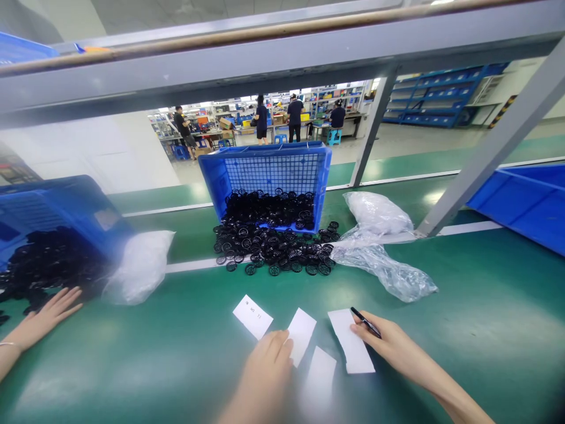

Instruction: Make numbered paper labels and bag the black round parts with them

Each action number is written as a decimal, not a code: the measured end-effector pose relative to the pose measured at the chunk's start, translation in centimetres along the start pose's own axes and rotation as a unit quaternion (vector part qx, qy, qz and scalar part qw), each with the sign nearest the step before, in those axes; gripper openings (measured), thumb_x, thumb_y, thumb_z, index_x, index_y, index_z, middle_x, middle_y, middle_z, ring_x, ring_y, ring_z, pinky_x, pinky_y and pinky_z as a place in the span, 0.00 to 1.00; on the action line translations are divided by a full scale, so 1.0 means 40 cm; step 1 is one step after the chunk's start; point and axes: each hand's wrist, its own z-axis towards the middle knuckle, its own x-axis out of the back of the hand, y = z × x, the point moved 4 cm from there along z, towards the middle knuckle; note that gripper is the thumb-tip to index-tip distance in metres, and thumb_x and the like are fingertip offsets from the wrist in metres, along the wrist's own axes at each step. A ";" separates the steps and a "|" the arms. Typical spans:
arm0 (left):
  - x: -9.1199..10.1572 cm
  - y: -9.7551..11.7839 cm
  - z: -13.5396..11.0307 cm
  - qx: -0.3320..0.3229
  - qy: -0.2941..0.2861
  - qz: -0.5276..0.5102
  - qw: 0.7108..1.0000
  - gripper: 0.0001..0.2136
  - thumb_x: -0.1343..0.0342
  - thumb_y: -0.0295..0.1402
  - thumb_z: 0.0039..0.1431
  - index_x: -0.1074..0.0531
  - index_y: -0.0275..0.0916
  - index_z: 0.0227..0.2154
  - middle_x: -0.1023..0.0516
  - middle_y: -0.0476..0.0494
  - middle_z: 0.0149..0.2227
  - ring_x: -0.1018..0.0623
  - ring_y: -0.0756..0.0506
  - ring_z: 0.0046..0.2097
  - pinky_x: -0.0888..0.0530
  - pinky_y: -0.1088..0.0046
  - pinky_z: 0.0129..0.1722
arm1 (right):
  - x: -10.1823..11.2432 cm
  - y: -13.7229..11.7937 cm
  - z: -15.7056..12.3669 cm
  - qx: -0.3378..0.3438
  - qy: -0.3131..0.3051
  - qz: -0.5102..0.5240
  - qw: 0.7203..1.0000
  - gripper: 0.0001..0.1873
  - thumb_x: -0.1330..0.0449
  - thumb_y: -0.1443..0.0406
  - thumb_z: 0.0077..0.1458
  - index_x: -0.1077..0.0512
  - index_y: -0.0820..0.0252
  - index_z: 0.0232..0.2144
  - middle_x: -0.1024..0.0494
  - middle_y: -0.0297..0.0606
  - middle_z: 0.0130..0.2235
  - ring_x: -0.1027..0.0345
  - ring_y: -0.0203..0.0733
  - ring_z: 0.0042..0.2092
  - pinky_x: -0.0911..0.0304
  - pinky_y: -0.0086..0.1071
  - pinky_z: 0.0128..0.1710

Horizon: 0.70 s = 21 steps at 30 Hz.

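My left hand [267,365] is closed at the lower left edge of a blank white paper slip [303,333], fingers curled together. In my right hand [384,335] is a black pen [365,322], and the fingertips also touch another white paper slip [351,341] lying on the green table. A third slip [253,317], with small dark writing on it, lies to the left. Between my hands, nearer to me, is a further blank slip [320,374], partly blurred.
Black ring-shaped parts [282,250] spill from a tipped blue crate [324,182]. Clear plastic bags [379,215] lie right of them. Another person's hand [50,312] rests at left by a second crate [95,206] and white bag [143,265]. A grey post [489,141] stands right.
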 end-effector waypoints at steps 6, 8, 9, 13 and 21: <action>-0.041 0.030 -0.054 -0.095 -0.015 -0.033 0.995 0.22 0.51 0.39 0.67 0.40 0.72 0.59 0.20 0.61 0.50 0.18 0.43 0.50 0.17 0.66 0.46 | -0.036 -0.038 -0.074 0.094 0.121 -0.161 0.975 0.11 0.51 0.60 0.66 0.33 0.51 0.46 0.23 0.35 0.41 0.25 0.42 0.31 0.37 0.32 0.28; -0.059 0.039 -0.065 -0.098 -0.013 -0.038 0.994 0.19 0.49 0.43 0.65 0.38 0.72 0.57 0.19 0.61 0.48 0.18 0.43 0.49 0.17 0.65 0.45 | -0.095 -0.070 -0.123 0.185 0.071 -0.162 0.967 0.10 0.53 0.63 0.69 0.33 0.49 0.46 0.23 0.33 0.40 0.24 0.39 0.32 0.35 0.30 0.29; -0.063 0.045 -0.067 -0.096 -0.015 -0.044 0.994 0.18 0.48 0.43 0.65 0.36 0.71 0.56 0.19 0.60 0.47 0.18 0.43 0.48 0.17 0.65 0.45 | -0.128 -0.084 -0.147 0.226 0.050 -0.166 0.958 0.10 0.52 0.63 0.69 0.33 0.48 0.47 0.23 0.32 0.40 0.24 0.39 0.32 0.35 0.29 0.29; -0.041 0.080 -0.054 -0.085 -0.021 -0.084 0.993 0.14 0.49 0.37 0.66 0.28 0.64 0.50 0.18 0.57 0.43 0.17 0.45 0.43 0.17 0.67 0.43 | -0.236 -0.105 -0.212 0.292 0.028 -0.191 0.937 0.12 0.42 0.62 0.60 0.31 0.48 0.47 0.22 0.33 0.38 0.24 0.41 0.31 0.40 0.26 0.22; -0.062 0.135 -0.065 0.013 -0.013 -0.104 0.994 0.12 0.51 0.48 0.66 0.24 0.56 0.39 0.18 0.55 0.37 0.18 0.46 0.41 0.20 0.68 0.40 | -0.232 -0.113 -0.236 0.216 0.032 -0.171 0.961 0.09 0.44 0.70 0.53 0.30 0.50 0.34 0.22 0.32 0.34 0.27 0.39 0.27 0.38 0.25 0.26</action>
